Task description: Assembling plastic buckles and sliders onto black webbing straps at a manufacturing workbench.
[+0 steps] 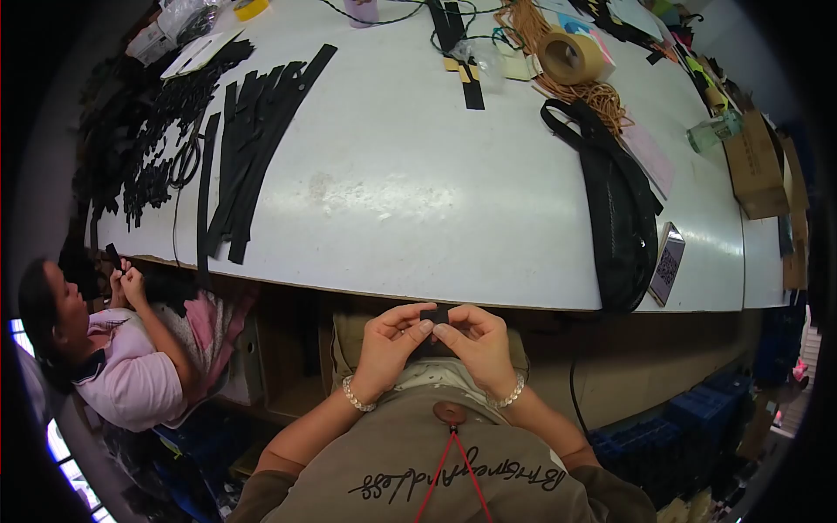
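Small black fabric-like piece [433, 315] between my left hand [390, 342] and right hand [476, 343], neither nearer. Thumbs and fingers of both pinch it, just near side of smooth white tabletop [418, 253]. Fingers cover much; long axis I cannot tell.

I wear a brown shirt [384, 453] with black script [542, 476]. My bracelets [355, 397] are pale; my red cord [438, 471] bears a brown disc [450, 412].

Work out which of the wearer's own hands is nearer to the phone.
Right. The right hand is left of the phone, nearer the body; the left hand is farther left.
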`<state>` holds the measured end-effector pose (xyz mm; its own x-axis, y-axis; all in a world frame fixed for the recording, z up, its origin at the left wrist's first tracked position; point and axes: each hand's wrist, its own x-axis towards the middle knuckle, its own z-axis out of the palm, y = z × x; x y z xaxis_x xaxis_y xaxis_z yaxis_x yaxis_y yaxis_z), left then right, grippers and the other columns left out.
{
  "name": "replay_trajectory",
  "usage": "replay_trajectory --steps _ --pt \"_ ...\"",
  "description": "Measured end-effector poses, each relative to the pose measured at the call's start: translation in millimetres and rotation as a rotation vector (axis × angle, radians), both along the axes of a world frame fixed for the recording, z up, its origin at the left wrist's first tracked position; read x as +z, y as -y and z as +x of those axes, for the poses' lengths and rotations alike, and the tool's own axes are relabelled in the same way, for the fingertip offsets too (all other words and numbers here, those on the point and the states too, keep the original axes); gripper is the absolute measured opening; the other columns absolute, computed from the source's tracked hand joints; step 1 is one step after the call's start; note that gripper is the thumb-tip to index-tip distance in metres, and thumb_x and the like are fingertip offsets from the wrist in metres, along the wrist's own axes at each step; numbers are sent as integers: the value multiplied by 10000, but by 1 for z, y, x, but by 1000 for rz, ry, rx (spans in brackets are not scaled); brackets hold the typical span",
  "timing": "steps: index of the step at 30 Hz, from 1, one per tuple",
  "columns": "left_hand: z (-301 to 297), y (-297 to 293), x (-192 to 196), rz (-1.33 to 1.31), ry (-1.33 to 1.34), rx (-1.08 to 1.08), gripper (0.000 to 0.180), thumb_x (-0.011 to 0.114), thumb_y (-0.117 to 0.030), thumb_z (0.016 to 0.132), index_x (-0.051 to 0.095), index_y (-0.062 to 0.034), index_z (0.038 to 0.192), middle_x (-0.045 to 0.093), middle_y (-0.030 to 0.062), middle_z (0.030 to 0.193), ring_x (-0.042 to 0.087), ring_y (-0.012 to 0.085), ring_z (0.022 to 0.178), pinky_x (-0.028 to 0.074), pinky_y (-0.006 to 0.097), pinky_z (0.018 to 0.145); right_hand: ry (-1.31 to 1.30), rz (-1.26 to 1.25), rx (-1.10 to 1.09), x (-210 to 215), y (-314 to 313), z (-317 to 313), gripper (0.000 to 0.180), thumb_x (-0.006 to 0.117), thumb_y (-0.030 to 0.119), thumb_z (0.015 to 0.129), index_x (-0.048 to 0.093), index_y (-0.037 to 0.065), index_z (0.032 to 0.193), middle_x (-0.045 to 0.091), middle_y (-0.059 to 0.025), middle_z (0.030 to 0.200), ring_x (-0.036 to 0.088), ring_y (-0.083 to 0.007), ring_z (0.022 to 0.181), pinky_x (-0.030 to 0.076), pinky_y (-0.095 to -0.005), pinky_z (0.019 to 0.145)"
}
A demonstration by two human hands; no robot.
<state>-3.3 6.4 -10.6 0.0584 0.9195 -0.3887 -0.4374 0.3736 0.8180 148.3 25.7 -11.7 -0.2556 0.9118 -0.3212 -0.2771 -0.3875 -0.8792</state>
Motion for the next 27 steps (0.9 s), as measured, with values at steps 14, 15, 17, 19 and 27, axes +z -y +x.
replay_trajectory --steps 14,15,17,19,27 --pt "-6 -4 7 31 46 -17 208 617 -69 872 631 14 1062 651 56 947 585 90 823 479 230 745 255 117 43 21 0 0 141 701 71 787 603 -26 816 612 -14 717 543 -57 682 451 -214 616" --pt "-5 -4 7 30 46 -19 208 617 -69 872 631 14 1062 651 56 947 585 90 823 479 230 745 240 97 63 23 -1 1 149 700 78 790 602 -30 819 612 -19 715 539 -56 682 447 -209 612" --pt "-5 -4 8 -16 139 6 217 613 -76 876 629 17 1071 654 55 945 587 90 824 480 229 743 332 166 71 35 -3 0 137 699 73 780 598 -18 795 606 -29 701 545 -82 656 443 -230 602" --pt "-5 -3 9 -32 131 1 205 610 -76 878 636 15 1059 654 51 939 580 85 814 473 222 733 423 236 78 43 -9 1 127 697 69 771 594 -5 771 601 -40 686 551 -107 629 439 -251 591" --pt "-5 -4 22 99 -153 -9 154 619 -25 859 671 7 1000 642 23 889 548 56 799 445 203 695 720 867 185 51 -19 7 99 662 31 739 564 31 753 548 -81 670 529 -260 597 406 -354 556"
